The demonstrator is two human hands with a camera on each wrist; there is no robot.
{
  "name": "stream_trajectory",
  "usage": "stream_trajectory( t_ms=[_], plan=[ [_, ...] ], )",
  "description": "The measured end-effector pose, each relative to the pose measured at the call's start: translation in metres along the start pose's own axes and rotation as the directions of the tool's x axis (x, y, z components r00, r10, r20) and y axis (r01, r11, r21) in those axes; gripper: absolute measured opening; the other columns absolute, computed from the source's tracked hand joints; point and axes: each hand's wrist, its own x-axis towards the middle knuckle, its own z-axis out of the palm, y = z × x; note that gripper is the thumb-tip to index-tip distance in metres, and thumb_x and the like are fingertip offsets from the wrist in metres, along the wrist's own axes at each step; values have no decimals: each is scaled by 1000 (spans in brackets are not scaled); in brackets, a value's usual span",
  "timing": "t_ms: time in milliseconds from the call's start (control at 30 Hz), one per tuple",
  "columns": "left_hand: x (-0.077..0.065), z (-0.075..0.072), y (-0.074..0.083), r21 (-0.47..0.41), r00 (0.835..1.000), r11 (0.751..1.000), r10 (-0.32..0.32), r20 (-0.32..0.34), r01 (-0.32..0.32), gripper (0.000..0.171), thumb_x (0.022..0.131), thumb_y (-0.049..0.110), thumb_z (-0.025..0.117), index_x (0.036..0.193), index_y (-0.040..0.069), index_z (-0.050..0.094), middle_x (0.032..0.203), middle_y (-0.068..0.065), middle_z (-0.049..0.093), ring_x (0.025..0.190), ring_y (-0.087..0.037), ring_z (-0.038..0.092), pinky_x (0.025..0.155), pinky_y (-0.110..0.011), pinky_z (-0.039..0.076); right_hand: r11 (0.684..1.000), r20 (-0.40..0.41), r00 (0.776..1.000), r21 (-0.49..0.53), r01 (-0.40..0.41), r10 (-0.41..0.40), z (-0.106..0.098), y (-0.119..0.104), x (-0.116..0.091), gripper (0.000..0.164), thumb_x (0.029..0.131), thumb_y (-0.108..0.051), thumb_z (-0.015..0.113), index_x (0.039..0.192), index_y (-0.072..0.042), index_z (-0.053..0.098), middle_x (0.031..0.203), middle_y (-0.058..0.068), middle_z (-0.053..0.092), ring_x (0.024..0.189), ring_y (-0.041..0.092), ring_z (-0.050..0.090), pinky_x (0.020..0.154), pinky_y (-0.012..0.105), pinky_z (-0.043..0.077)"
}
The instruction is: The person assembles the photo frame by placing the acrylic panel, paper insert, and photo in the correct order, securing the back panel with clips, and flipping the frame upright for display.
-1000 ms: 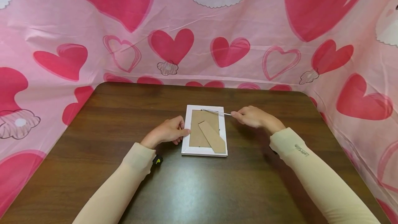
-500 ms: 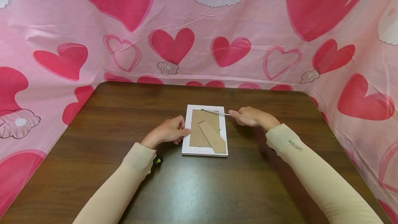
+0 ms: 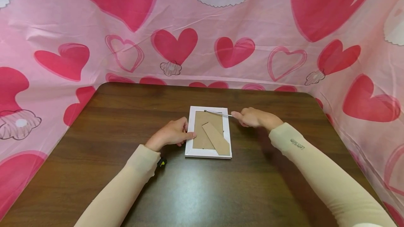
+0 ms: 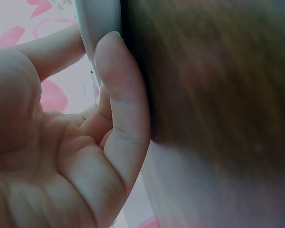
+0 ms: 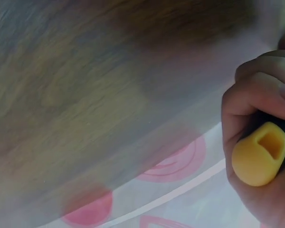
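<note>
A white picture frame (image 3: 202,152) lies face down on the table, its brown backing board (image 3: 199,130) and slanted stand leg (image 3: 217,140) uppermost. My left hand (image 3: 170,132) grips its left side, thumb on top. In the left wrist view, fingers of that hand (image 4: 85,137) press against the frame's outer edge (image 4: 100,21). My right hand (image 3: 254,117) holds a screwdriver (image 3: 218,112), whose thin metal shaft crosses the frame's right side. Its tip is at a small dark tab on the backing's top edge. The right wrist view shows the yellow and black handle (image 5: 254,166) inside curled fingers.
The dark wooden table (image 3: 132,108) extends around the frame on all sides. A pink cloth (image 3: 202,20) printed with hearts hangs behind the table and along both sides. Small dark tabs sit along the backing's edges.
My right hand has shifted slightly left, with the screwdriver tip staying at the top tab. My left thumb reaches a little further onto the backing. The frame has barely moved.
</note>
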Motion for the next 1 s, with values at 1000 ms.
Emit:
stream_trajectory(
  t_ms=[1000],
  plan=[
    [0, 5, 5, 29, 999, 999, -43, -31, 44, 37, 86, 35, 72, 88, 8, 47, 70, -9, 58, 54, -20, 60, 53, -33, 49, 928, -224, 972, -372, -15, -74, 2, 3, 1, 63, 99, -61, 27, 78, -20, 69, 88, 5, 67, 90, 29, 61, 84, 49, 47]
  ],
)
